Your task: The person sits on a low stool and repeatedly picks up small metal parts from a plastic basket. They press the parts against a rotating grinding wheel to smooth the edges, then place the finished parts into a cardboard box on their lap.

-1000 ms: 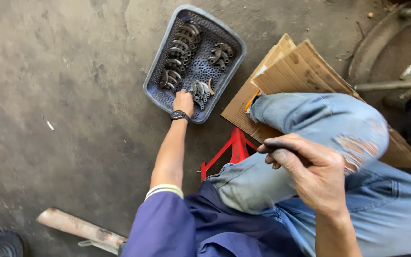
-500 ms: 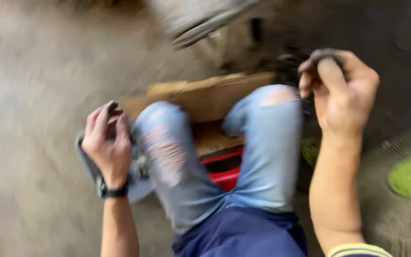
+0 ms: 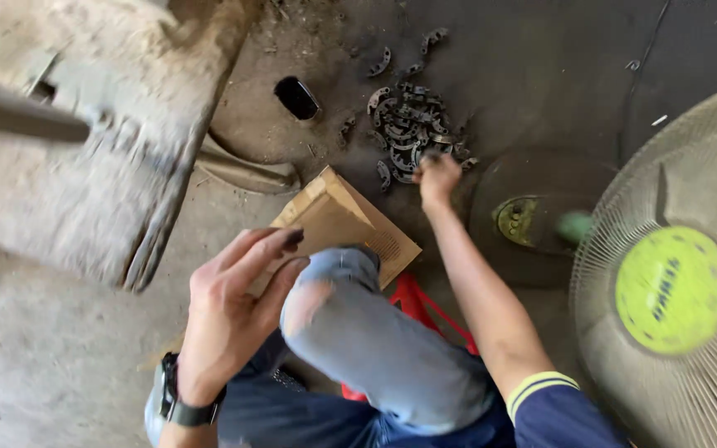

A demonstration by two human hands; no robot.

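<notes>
Stained concrete floor (image 3: 51,365), darker and oily near the right grip. A fan (image 3: 674,290) with a green hub stands just right of it. A worn slab (image 3: 85,158) lies left, cardboard (image 3: 342,220) below it.

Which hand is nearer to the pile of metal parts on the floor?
Right. The right hand reaches the edge of the pile of metal parts; the left hand is raised near the knee, well apart.

Right hand (image 3: 439,178) reaches into a pile of curved metal parts (image 3: 408,124) on the floor. Left hand (image 3: 230,311) hovers open-fingered above folded cardboard (image 3: 338,220).
</notes>
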